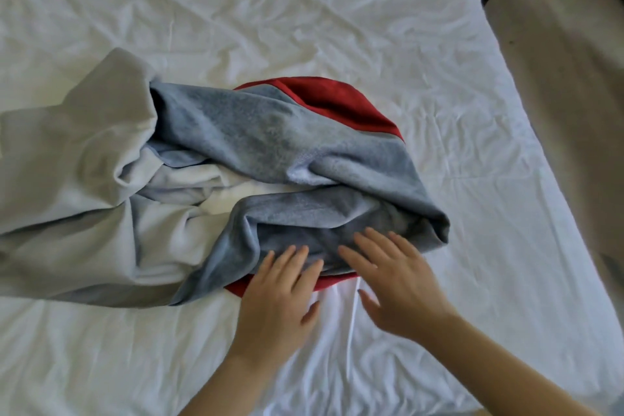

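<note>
Blue towel (287, 145) bunched mid-frame over red cloth (341, 105) on wrinkled white bed sheet (337, 10); L hand (280, 297) & R hand (395, 277) flat, fingers spread on towel's lower edge; grey garment (74, 152) at left; floor (557, 61) at right edge.

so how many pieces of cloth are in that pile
3 at least: blue-grey towel on top, pale grey cloth at left, red cloth beneath the towel. White folds in the middle may be a fourth; more may be hidden.
</note>
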The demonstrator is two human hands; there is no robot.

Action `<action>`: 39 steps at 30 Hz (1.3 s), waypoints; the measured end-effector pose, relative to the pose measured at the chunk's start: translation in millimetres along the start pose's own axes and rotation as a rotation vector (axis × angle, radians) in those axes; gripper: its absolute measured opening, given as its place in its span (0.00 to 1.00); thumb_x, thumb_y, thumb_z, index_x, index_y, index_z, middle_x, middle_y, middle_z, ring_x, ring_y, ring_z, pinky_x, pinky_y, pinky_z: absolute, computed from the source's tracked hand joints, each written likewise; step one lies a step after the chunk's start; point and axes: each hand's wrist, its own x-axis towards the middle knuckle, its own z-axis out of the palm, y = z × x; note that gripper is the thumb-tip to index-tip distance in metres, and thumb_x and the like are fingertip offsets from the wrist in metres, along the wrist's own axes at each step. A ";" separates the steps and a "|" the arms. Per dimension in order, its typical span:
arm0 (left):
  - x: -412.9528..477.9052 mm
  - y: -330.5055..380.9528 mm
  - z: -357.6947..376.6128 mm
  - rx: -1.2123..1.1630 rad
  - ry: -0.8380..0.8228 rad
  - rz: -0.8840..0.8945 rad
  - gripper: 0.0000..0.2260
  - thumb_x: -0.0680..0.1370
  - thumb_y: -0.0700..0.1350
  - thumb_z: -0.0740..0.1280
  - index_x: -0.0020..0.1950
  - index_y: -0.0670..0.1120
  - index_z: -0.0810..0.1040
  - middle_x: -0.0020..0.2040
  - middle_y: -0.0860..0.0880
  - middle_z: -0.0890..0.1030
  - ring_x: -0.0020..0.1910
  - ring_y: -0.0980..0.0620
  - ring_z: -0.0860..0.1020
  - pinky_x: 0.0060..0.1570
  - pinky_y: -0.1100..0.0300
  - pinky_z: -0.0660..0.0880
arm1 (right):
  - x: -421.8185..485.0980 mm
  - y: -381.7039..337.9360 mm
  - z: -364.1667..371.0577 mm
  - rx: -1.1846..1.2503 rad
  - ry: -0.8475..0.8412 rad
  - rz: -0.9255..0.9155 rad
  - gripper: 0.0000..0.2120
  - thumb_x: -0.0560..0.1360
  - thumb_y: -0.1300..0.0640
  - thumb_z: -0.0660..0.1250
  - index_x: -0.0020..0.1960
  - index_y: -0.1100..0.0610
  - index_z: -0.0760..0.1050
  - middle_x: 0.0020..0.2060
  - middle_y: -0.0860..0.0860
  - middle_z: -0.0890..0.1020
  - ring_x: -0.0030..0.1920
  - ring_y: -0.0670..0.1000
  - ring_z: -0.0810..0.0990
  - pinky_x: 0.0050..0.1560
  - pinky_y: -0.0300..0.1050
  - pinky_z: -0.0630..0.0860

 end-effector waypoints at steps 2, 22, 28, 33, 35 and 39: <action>-18.1 -15.1 -5.7 0.020 -0.022 -0.031 0.26 0.67 0.51 0.74 0.63 0.45 0.77 0.64 0.43 0.77 0.64 0.44 0.75 0.66 0.47 0.68 | 1.5 -22.9 8.4 0.006 -0.022 -0.026 0.36 0.60 0.47 0.76 0.66 0.51 0.72 0.63 0.54 0.77 0.64 0.57 0.75 0.63 0.55 0.71; 27.1 31.7 -0.2 0.165 0.421 -0.054 0.07 0.77 0.42 0.66 0.45 0.45 0.83 0.38 0.50 0.84 0.34 0.53 0.81 0.32 0.62 0.75 | 28.1 30.9 -13.0 -0.101 0.269 -0.239 0.13 0.65 0.69 0.69 0.45 0.55 0.81 0.32 0.49 0.78 0.28 0.52 0.74 0.29 0.44 0.72; 72.3 107.3 8.2 0.056 0.461 -0.074 0.07 0.73 0.39 0.67 0.47 0.44 0.84 0.40 0.50 0.85 0.35 0.54 0.82 0.30 0.62 0.77 | -0.5 110.8 -45.6 -0.059 0.309 -0.258 0.08 0.72 0.67 0.66 0.45 0.57 0.81 0.36 0.51 0.81 0.35 0.54 0.80 0.36 0.47 0.77; 79.6 140.8 41.0 0.135 0.182 -0.042 0.06 0.67 0.39 0.72 0.34 0.50 0.81 0.26 0.53 0.78 0.23 0.55 0.76 0.21 0.63 0.72 | -30.7 138.7 -14.0 -0.086 0.200 -0.339 0.07 0.71 0.66 0.69 0.38 0.56 0.79 0.33 0.51 0.79 0.35 0.53 0.80 0.39 0.45 0.77; 72.4 140.3 53.2 0.197 0.090 -0.031 0.08 0.64 0.39 0.74 0.30 0.51 0.79 0.24 0.53 0.76 0.21 0.55 0.74 0.21 0.63 0.71 | -37.3 130.0 1.6 -0.127 0.009 -0.360 0.08 0.63 0.63 0.74 0.35 0.53 0.78 0.31 0.48 0.78 0.33 0.51 0.79 0.40 0.41 0.78; 51.8 131.8 53.5 0.094 0.231 0.048 0.11 0.72 0.37 0.64 0.40 0.48 0.85 0.37 0.51 0.84 0.35 0.54 0.82 0.33 0.62 0.79 | -36.3 114.5 4.6 0.045 -0.178 -0.193 0.07 0.55 0.59 0.69 0.34 0.52 0.78 0.30 0.46 0.78 0.32 0.52 0.78 0.37 0.43 0.75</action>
